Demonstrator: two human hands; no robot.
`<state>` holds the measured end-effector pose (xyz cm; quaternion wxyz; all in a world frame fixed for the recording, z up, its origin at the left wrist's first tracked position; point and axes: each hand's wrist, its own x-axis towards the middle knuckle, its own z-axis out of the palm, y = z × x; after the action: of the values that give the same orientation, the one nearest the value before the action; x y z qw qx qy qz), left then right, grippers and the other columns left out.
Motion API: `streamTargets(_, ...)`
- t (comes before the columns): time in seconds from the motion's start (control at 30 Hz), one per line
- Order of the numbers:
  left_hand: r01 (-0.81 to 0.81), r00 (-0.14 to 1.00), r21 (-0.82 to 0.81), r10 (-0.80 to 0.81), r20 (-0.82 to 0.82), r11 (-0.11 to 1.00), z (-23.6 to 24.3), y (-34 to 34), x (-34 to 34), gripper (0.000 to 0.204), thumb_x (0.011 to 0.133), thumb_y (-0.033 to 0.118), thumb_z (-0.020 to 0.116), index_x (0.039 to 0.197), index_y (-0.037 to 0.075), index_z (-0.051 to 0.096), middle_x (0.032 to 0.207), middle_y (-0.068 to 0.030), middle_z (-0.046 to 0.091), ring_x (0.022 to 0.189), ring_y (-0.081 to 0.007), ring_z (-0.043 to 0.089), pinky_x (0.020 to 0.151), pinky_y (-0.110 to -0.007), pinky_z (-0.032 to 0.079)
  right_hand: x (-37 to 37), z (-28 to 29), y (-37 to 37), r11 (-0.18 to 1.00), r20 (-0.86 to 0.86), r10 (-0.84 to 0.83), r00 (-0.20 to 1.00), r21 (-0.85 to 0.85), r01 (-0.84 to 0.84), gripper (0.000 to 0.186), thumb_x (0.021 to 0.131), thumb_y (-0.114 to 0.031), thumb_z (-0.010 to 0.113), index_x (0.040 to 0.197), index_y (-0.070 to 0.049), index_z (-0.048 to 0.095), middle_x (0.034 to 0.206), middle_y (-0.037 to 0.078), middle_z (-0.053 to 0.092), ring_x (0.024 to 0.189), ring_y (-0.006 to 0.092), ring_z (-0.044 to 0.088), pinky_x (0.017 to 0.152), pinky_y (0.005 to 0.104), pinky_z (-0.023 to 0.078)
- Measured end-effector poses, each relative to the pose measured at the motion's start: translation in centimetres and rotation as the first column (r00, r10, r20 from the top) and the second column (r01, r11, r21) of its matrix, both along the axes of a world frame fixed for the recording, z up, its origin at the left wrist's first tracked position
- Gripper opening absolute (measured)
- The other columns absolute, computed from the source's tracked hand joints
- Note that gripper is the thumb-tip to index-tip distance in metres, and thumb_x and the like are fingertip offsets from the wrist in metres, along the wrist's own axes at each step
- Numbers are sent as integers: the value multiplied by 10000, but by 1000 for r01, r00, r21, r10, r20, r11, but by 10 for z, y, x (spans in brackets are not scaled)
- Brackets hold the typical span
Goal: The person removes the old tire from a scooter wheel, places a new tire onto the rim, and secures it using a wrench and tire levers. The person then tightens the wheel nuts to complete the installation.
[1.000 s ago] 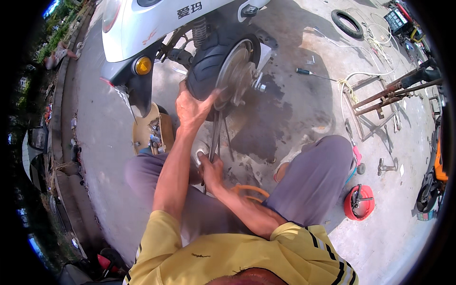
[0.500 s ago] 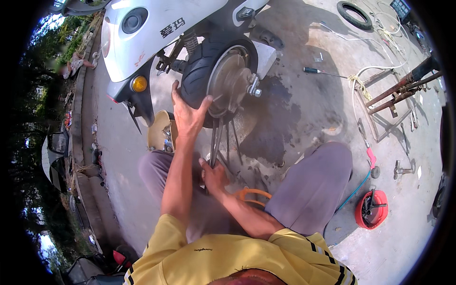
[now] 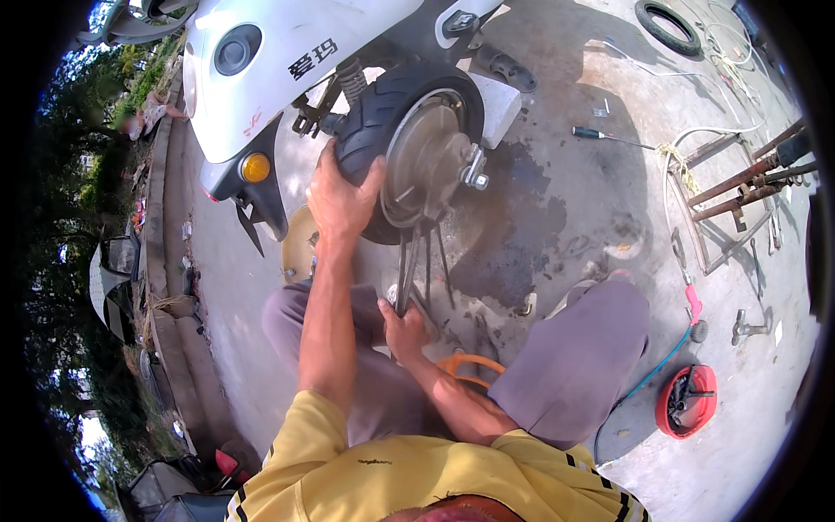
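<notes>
In front of me is the black tyre (image 3: pixel 365 135) on the wheel of a white scooter (image 3: pixel 300 39). My left hand (image 3: pixel 341 198) grips the tyre's near side, thumb on the hub side and fingers over the tread. My right hand (image 3: pixel 405 331), closed, holds long metal tyre levers (image 3: pixel 406 270) at their lower ends; their upper ends meet the wheel's lower rim. Further thin rods stand beside them to the right. The wheel's metal hub (image 3: pixel 426 165) faces right, with an axle nut (image 3: pixel 475 178) sticking out. Where the lever tips seat is too small to tell.
A tan bowl (image 3: pixel 298 248) with metal parts sits left of my left forearm. An orange ring-shaped thing (image 3: pixel 470 361) lies between my knees. To the right are a red bucket (image 3: pixel 674 409) of tools, a screwdriver (image 3: pixel 600 134), a hammer (image 3: pixel 750 326), a metal frame (image 3: pixel 709 261) and a loose tyre (image 3: pixel 668 28).
The view has shifted slightly, so most things appear a little further right. My left hand has closed in on the tyre, its fingers nearer the tread. The right hand stays on the levers.
</notes>
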<state>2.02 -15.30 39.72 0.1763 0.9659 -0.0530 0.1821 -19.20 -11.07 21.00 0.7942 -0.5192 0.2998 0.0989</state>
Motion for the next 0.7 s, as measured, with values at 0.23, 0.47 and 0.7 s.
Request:
streamTargets(0.23, 80, 997, -203, -80, 6, 976, -20, 8, -7, 919, 842, 490, 806, 1467, -67, 427, 1333, -306, 586, 1204, -424, 623, 1007, -473, 492, 2, -12, -5, 988, 64, -38, 997, -148, 47, 411, 959, -369, 746, 1040, 26, 666, 771, 92, 676, 698, 210, 627, 704, 383, 508)
streamTargets(0.47, -124, 952, -579, -68, -299, 806, -120, 83, -83, 1022, 839, 442, 856, 1500, -108, 304, 1457, -254, 430, 1317, -363, 505, 1087, -474, 435, 13, -19, -10, 982, 85, -133, 987, 143, 120, 280, 958, -234, 755, 1029, 19, 658, 759, 62, 658, 654, 157, 577, 619, 355, 478)
streamTargets(0.7, 110, 914, -731, -357, -192, 674, -128, 76, -51, 773, 770, 217, 892, 1374, -29, 477, 1255, -151, 657, 1167, -233, 619, 1030, -364, 471, 12, -16, -2, 992, 98, -103, 990, 77, 96, 227, 1008, -188, 658, 1007, 26, 584, 643, 14, 541, 496, 106, 496, 457, 295, 392)
